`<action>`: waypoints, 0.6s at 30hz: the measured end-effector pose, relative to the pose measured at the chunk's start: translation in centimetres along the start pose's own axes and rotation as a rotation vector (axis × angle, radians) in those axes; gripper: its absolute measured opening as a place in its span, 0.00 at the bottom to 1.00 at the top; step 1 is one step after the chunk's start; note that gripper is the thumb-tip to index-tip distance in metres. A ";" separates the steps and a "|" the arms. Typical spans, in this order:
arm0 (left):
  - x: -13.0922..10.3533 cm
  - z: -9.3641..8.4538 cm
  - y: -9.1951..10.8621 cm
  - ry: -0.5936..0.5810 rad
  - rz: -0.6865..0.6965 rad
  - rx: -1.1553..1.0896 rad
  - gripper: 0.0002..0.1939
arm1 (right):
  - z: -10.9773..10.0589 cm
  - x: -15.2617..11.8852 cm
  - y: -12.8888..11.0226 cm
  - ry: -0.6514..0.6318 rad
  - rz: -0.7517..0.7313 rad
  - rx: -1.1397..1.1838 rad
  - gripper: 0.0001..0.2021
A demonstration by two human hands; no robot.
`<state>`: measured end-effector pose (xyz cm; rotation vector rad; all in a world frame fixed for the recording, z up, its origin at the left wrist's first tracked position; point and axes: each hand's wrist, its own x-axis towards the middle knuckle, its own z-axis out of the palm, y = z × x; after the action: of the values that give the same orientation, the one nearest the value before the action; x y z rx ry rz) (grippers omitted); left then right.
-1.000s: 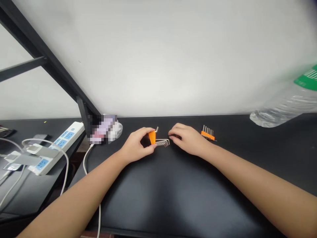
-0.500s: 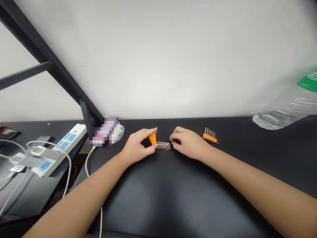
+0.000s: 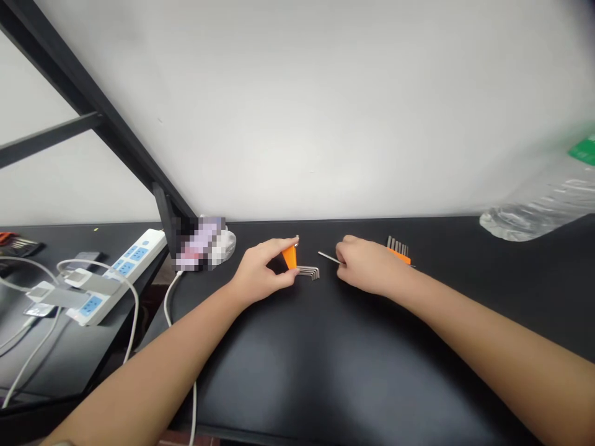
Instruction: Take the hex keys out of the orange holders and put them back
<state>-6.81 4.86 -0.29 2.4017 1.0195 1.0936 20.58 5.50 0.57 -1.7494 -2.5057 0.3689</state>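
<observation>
Between the thumb and fingers of my left hand (image 3: 261,271) is an orange holder (image 3: 290,257). Several L-shaped hex keys (image 3: 309,271) stick out of it to the right, their bent ends toward me. My right hand (image 3: 365,263) is closed on a single thin metal key (image 3: 328,256), whose straight end points left toward the holder without touching it. Partly hidden behind my right wrist, a second orange holder (image 3: 400,254) with several dark keys lies on the black table (image 3: 288,371).
At the left stand a white power strip (image 3: 137,255) with plugs and white cables (image 3: 136,310), a black slanted frame (image 3: 116,142) and a plastic-wrapped item (image 3: 223,246). A clear bottle (image 3: 534,214) lies at the back right, by the wall.
My right hand has moved right, away from the left holder, with a metal key now showing in its fingers. Fewer keys show in the left holder. My left hand keeps its grip.
</observation>
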 end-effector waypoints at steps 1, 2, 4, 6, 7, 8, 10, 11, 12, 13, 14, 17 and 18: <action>0.0 0.0 0.0 0.000 -0.005 -0.001 0.30 | -0.3 0.0 0.2 -0.038 0.028 -0.007 0.03; 0.0 0.0 0.0 -0.001 -0.012 0.000 0.30 | -0.5 -0.1 0.4 -0.068 0.037 0.012 0.03; 0.0 0.0 0.0 -0.004 -0.031 -0.001 0.30 | -1.0 -0.2 0.5 -0.081 -0.007 0.119 0.04; 0.0 0.0 0.0 -0.002 -0.043 -0.006 0.29 | -1.3 -0.3 0.2 -0.015 -0.119 0.277 0.04; 0.0 0.1 0.0 0.001 -0.046 -0.010 0.29 | -1.3 -0.4 -0.1 0.043 -0.186 0.350 0.04; 0.0 0.1 0.0 0.005 -0.045 -0.014 0.29 | -1.4 -0.5 -0.4 0.106 -0.248 0.407 0.05; 0.0 0.1 0.0 0.009 -0.041 -0.013 0.29 | -1.3 -0.7 -1.0 0.218 -0.340 0.473 0.06; -0.1 0.2 0.0 0.006 -0.036 -0.008 0.29 | -1.3 -0.8 -1.3 0.257 -0.375 0.486 0.06; -0.1 0.2 0.0 0.001 -0.030 0.000 0.29 | -1.2 -0.9 -1.4 0.284 -0.403 0.489 0.06; -0.1 0.2 0.0 -0.006 -0.024 0.009 0.29 | -1.2 -1.0 -1.6 0.302 -0.424 0.488 0.07; -0.1 0.2 0.1 -0.012 -0.018 0.019 0.29 | -1.1 -1.0 -1.6 0.317 -0.440 0.481 0.07; -0.1 0.1 0.1 -0.028 0.006 0.034 0.29 | -1.0 -1.2 -1.5 0.348 -0.477 0.421 0.09; -0.1 0.1 0.2 -0.036 0.012 0.038 0.29 | -1.0 -1.2 -1.4 0.356 -0.489 0.389 0.09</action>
<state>-6.74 4.64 -0.33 2.4509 1.0241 1.0403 19.86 4.04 1.94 -0.9301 -2.2981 0.4241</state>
